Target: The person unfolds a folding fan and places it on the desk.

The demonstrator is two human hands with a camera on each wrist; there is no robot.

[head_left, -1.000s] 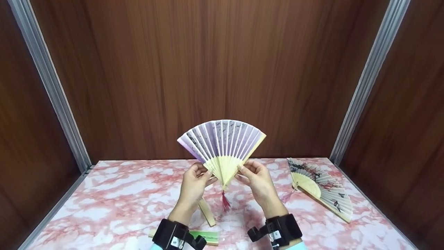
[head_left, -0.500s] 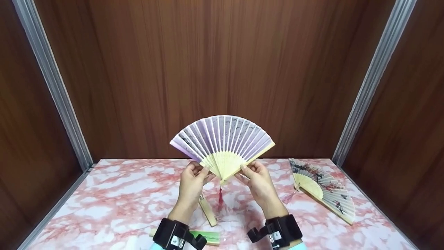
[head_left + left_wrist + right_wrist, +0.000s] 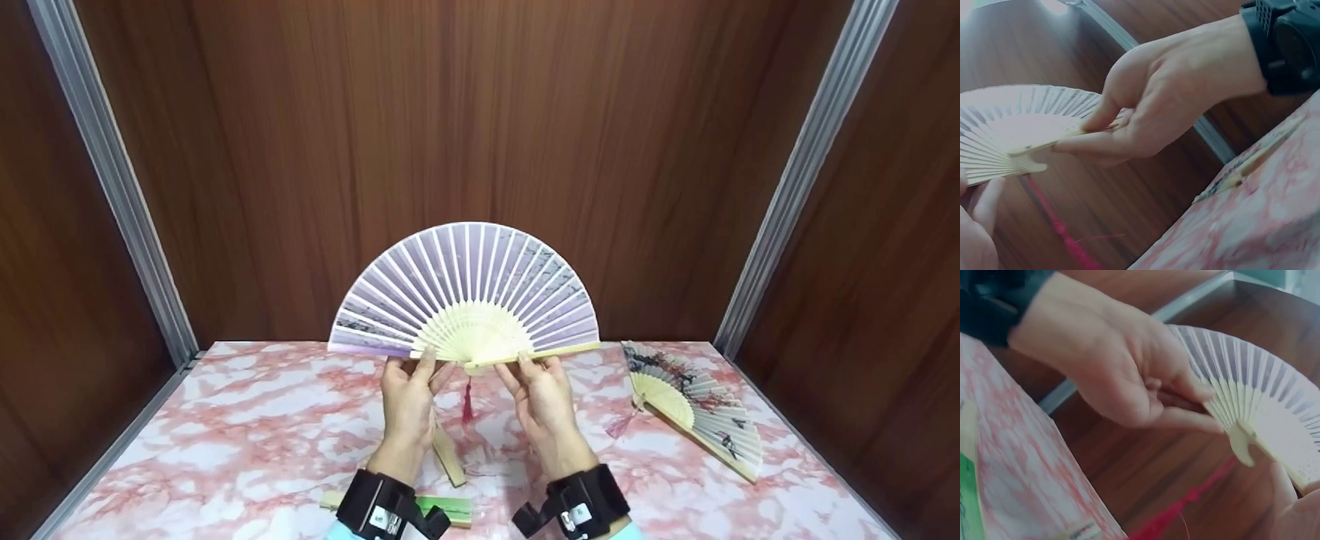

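Note:
I hold a purple paper fan [image 3: 465, 285] with pale bamboo ribs upright above the table, spread to a full half circle. My left hand [image 3: 424, 360] pinches its left guard stick near the pivot, and my right hand [image 3: 529, 364] pinches the right guard. A red tassel [image 3: 467, 401] hangs from the pivot between the hands. In the left wrist view the right hand [image 3: 1145, 112] grips the ribs of the fan [image 3: 1010, 129]. In the right wrist view the left hand [image 3: 1123, 377] pinches the fan [image 3: 1258, 388].
A second open fan [image 3: 697, 409] with a pink tassel lies on the pink marble table [image 3: 225, 435] at the right. A closed bamboo fan [image 3: 448, 456] and a green flat piece [image 3: 442, 510] lie near my wrists. Brown wooden walls with metal rails enclose the table.
The purple fan has spread from a narrow wedge to a half circle. Both guard sticks have swung down to nearly level, and the hands have shifted slightly apart.

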